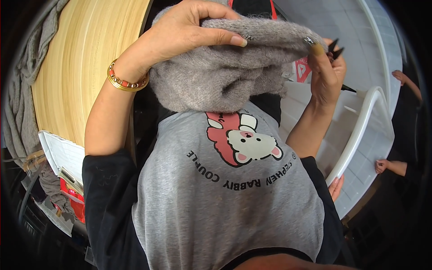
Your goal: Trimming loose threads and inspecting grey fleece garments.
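Observation:
A fuzzy grey-brown knitted garment (193, 85) is bunched in front of my chest, with a thick folded edge stretched between my hands. My left hand (184, 33) pinches that edge between thumb and fingers near its left part. At the edge's right end, my right hand (326, 74) is closed with the thumb pressed against the knit. Two black pointed tips of a small tool (335, 46), which look like thread snips, stick out from the same hand. Most of the tool is hidden by the fingers. Small dark, shiny specks show on the knit next to both thumbs.
On the left is a wooden tabletop (85, 58), with grey knitwear (20, 94) past its edge and a white paper pad (63, 150) at its near corner. A white plastic bin (360, 130) stands at the right. Other people's hands (382, 166) show beyond it.

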`<state>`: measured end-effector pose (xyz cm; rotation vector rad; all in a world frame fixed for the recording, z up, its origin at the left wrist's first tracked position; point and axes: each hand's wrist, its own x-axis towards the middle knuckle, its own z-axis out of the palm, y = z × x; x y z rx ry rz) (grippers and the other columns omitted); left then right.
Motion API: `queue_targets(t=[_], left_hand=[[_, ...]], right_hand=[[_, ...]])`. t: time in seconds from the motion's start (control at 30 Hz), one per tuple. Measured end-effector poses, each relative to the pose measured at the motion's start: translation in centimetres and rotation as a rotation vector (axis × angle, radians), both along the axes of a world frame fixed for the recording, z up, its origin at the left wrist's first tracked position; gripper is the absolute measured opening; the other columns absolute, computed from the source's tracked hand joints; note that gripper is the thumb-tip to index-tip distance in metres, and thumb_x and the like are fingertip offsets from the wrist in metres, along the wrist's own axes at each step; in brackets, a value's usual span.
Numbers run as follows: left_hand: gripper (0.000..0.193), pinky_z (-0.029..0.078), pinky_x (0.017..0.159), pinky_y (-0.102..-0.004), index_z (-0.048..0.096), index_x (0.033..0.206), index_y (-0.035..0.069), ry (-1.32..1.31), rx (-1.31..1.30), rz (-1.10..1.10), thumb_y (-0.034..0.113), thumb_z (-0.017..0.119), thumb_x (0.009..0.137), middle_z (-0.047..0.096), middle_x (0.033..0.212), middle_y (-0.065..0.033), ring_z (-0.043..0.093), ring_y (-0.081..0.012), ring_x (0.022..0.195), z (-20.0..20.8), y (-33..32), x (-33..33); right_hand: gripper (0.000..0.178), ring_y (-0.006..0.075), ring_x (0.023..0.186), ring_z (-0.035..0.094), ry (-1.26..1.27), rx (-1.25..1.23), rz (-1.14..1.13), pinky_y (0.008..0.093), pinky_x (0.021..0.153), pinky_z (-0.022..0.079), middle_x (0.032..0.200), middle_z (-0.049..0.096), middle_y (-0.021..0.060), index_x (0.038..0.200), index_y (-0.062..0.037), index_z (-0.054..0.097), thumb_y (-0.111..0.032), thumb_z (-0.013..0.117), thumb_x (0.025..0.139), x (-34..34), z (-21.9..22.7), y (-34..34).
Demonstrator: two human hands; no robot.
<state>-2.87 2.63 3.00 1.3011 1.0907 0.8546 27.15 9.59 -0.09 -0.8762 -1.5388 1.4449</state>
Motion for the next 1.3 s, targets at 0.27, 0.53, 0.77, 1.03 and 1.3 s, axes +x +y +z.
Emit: queue_targets(t=[0.27, 0.53, 0.77, 1.03, 1.3], left_hand=[[0.017, 0.047, 0.071, -0.0209, 0.072, 0.090, 0.001, -0.012, -0.044, 0.036, 0.010, 0.081, 0.080, 0.068, 0.083, 0.0026, 0.057, -0.0043, 0.077, -0.7, 0.3, 0.7], [0.016, 0.047, 0.070, -0.0210, 0.073, 0.092, 0.001, -0.103, -0.023, 0.044, 0.006, 0.080, 0.079, 0.069, 0.083, 0.0023, 0.057, -0.0042, 0.077, -1.3, 0.4, 0.9], [0.019, 0.047, 0.075, -0.0241, 0.073, 0.095, 0.001, 0.006, 0.095, 0.029, 0.004, 0.080, 0.077, 0.069, 0.087, -0.0008, 0.059, -0.0075, 0.083, 0.3, 0.2, 1.2], [0.018, 0.045, 0.076, -0.0258, 0.073, 0.096, 0.002, 0.011, 0.131, 0.023, 0.005, 0.079, 0.079, 0.066, 0.086, -0.0011, 0.057, -0.0091, 0.082, -1.0, 0.6, 1.2], [0.015, 0.043, 0.071, -0.0259, 0.070, 0.093, 0.000, 0.108, 0.161, -0.063, 0.008, 0.077, 0.081, 0.063, 0.081, -0.0026, 0.054, -0.0094, 0.078, 0.1, 0.2, 1.0]], right_hand=[[0.024, 0.0023, 0.056, 0.035, -0.029, -0.049, -0.072, 0.0190, 0.052, 0.024, 0.067, 0.049, -0.0053, 0.108, 0.0026, 0.063, -0.013, 0.068, 0.090, -1.2, -0.1, -0.2], [0.033, 0.0049, 0.087, 0.051, -0.206, 0.175, -0.013, 0.0188, 0.075, 0.042, 0.097, 0.057, -0.0009, 0.119, -0.0017, 0.061, -0.013, 0.070, 0.090, -3.8, 1.0, -2.0], [0.032, 0.0134, 0.094, 0.059, -0.330, 0.436, 0.211, 0.0227, 0.078, 0.045, 0.106, 0.064, 0.0060, 0.117, -0.0014, 0.067, -0.010, 0.069, 0.087, -4.8, 2.1, -2.9], [0.033, 0.0164, 0.094, 0.060, -0.347, 0.561, 0.279, 0.0257, 0.082, 0.047, 0.103, 0.065, 0.0093, 0.117, -0.0006, 0.069, 0.000, 0.066, 0.084, -5.1, 1.7, -2.4], [0.036, 0.0160, 0.090, 0.059, -0.320, 0.562, 0.289, 0.0259, 0.079, 0.047, 0.097, 0.063, 0.0084, 0.118, -0.0003, 0.069, 0.004, 0.066, 0.083, -5.2, 2.0, -2.4]])
